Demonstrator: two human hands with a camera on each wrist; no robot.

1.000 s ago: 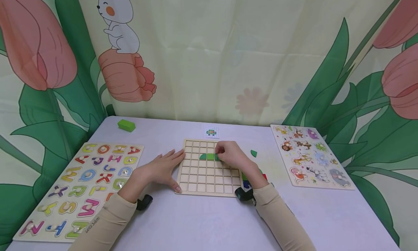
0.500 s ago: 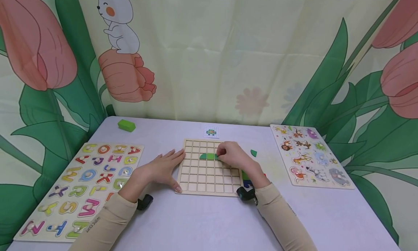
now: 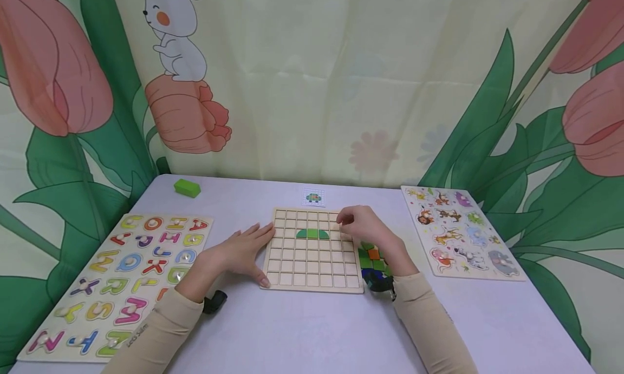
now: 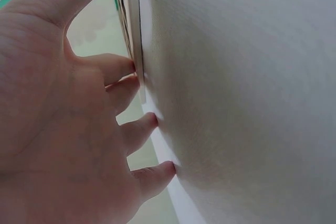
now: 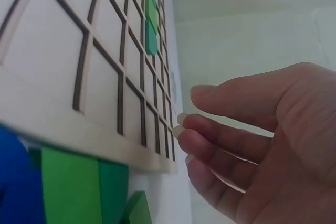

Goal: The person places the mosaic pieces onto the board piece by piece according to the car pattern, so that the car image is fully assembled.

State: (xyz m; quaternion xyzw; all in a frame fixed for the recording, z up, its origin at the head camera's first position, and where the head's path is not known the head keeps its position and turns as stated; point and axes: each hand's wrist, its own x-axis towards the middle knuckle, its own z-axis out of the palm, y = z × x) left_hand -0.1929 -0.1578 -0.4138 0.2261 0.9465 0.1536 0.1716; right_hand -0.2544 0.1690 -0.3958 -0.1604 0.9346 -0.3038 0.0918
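Observation:
A wooden grid board [image 3: 312,267] lies in the middle of the table. In one of its upper rows, a light green square [image 3: 312,233] sits between two dark green rounded pieces, the right one being a quarter-round piece [image 3: 323,234]. My left hand [image 3: 239,253] rests at the board's left edge, fingers spread; the left wrist view shows its fingertips [image 4: 167,168] touching the table and board edge. Over the board's upper right edge hovers my right hand [image 3: 368,228], fingers loosely bent. In the right wrist view its thumb [image 5: 236,95] is apart from the fingers, with nothing between.
Several coloured pieces [image 3: 372,257] lie beside the board's right edge, partly under my right wrist. A small picture card [image 3: 313,197] lies behind the board. A green block [image 3: 187,188] stands at the back left. A letter puzzle [image 3: 108,279] lies left, an animal puzzle [image 3: 455,230] right.
My right hand has let go of the right-hand green piece and moved right, uncovering it in the grid. The loose green piece right of the board is now out of sight. My left hand stays put.

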